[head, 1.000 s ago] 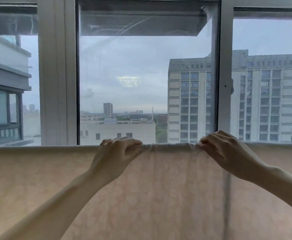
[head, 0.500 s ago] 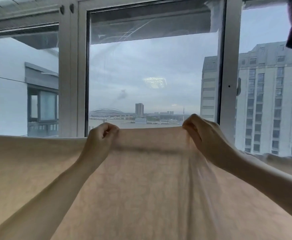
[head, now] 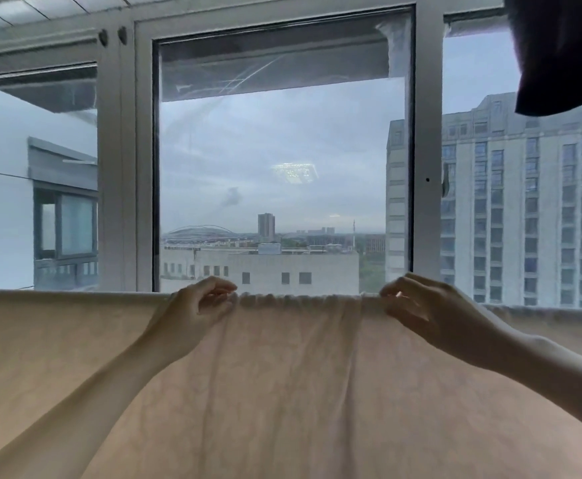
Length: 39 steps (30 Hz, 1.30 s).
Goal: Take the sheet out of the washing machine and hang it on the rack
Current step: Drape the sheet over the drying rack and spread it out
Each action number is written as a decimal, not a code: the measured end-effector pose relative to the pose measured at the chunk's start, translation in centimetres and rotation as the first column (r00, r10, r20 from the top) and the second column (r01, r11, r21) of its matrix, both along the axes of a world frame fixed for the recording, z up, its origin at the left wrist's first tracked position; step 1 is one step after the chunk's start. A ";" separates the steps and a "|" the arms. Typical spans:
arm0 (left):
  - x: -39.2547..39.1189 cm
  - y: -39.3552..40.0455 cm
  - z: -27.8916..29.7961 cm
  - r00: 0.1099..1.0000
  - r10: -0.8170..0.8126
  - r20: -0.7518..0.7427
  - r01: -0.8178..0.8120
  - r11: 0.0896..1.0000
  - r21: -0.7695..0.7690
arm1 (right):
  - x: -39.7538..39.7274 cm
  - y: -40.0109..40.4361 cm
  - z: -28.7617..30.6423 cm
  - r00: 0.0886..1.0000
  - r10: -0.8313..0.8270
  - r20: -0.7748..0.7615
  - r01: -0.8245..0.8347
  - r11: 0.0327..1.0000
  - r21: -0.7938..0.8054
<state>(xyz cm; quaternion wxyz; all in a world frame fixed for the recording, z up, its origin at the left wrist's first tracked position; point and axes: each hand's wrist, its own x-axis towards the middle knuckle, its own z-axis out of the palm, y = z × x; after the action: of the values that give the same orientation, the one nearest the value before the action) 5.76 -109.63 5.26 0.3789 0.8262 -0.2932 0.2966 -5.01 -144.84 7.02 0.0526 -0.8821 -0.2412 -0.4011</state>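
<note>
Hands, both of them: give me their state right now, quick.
Left hand: pinching the top edge of the sheet.
Right hand: fingers curled on the same bunched edge, holding it.

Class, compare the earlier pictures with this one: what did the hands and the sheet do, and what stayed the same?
The left hand and right hand moved apart along the top edge of the sheet, which now lies level and bunched between them after being lifted half a second ago. Both hands still pinch that edge, and the sheet still hangs before the window.
</note>
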 end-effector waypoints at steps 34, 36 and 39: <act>-3.1 -22.8 0.9 0.983 0.021 0.183 -0.052 0.985 0.165 | -1.8 -15.2 2.2 0.984 -0.073 -0.163 0.080 0.996 0.037; -4.0 -25.0 0.7 0.968 0.015 0.252 -0.071 0.975 0.212 | -3.1 -17.1 1.5 0.985 -0.086 -0.147 0.091 0.995 0.033; -4.9 -27.5 0.4 0.945 0.028 0.326 -0.112 0.964 0.243 | -4.7 -20.0 0.1 0.992 -0.117 -0.051 0.116 0.993 -0.020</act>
<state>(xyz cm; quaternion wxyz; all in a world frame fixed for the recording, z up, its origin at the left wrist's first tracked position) 0.82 -137.16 5.68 0.2048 0.8193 -0.3570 0.3992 -9.68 -164.81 7.09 0.0280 -0.9052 -0.1911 -0.3786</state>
